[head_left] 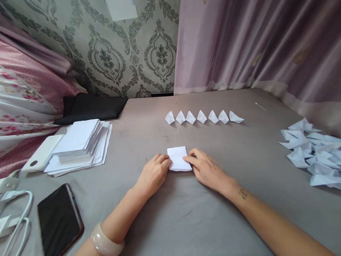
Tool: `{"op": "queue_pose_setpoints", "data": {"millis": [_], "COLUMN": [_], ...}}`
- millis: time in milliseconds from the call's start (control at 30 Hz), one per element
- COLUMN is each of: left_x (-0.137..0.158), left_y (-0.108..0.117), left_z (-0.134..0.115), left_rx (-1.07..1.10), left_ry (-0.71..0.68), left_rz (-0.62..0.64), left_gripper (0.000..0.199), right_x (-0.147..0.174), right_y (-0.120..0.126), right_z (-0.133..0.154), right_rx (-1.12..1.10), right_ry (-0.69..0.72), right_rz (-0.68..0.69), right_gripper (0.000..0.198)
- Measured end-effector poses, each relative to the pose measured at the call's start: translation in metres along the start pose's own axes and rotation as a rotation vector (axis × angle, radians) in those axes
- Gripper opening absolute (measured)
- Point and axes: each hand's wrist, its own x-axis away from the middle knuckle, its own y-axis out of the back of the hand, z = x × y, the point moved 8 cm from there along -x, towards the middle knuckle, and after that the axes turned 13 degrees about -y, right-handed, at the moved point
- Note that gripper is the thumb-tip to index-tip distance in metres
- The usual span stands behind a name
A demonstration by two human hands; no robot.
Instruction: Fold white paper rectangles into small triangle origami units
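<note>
A small folded square of white paper [178, 159] lies on the grey cloth in front of me. My left hand [156, 168] grips its left edge, with the fingers closed together there. On the other side, my right hand [205, 166] pinches the right edge, its thumb lying on top of the paper. Beyond the hands, several small folded white paper pieces [201, 117] stand in a row. A heap of folded paper shapes [324, 152] lies at the far right. To the left is a stack of white paper sheets [78, 142].
A black phone [59, 223] lies at the left front, beside a power strip [0, 196] with a white cable [27, 214]. A white box-like device [43, 153] touches the paper stack. Black folded cloth [92, 106] rests at the back left. Curtains [225, 39] border the table.
</note>
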Motion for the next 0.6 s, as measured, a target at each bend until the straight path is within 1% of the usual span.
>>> {"op": "queue_pose_setpoints", "data": {"millis": [133, 200, 267, 333, 400, 467, 533, 600], "left_x": [0.001, 0.002, 0.002, 0.002, 0.0, -0.002, -0.002, -0.002], "left_y": [0.003, 0.002, 0.001, 0.001, 0.002, 0.003, 0.002, 0.0], "left_z": [0.014, 0.022, 0.029, 0.033, 0.032, 0.031, 0.031, 0.032], "left_rx": [0.144, 0.232, 0.309, 0.353, 0.358, 0.341, 0.316, 0.283], "left_ry": [0.142, 0.247, 0.366, 0.453, 0.485, 0.489, 0.501, 0.518], "left_rz": [-0.127, -0.177, -0.208, -0.224, -0.229, -0.231, -0.241, -0.256], "left_gripper": [0.021, 0.016, 0.014, 0.014, 0.017, 0.023, 0.028, 0.029], "right_x": [0.0, -0.002, -0.005, -0.01, -0.015, -0.019, -0.023, -0.026], "right_y": [0.003, 0.004, 0.004, 0.002, 0.001, -0.001, -0.003, -0.004], "right_z": [-0.004, -0.007, -0.01, -0.014, -0.019, -0.022, -0.024, -0.025], "right_rx": [-0.065, -0.122, -0.173, -0.217, -0.254, -0.278, -0.28, -0.265], "right_ry": [-0.043, -0.088, -0.138, -0.189, -0.232, -0.261, -0.285, -0.309], "right_rz": [-0.007, -0.005, -0.009, -0.027, -0.05, -0.068, -0.08, -0.09], "right_gripper": [0.039, 0.03, 0.02, 0.021, 0.026, 0.029, 0.03, 0.03]}}
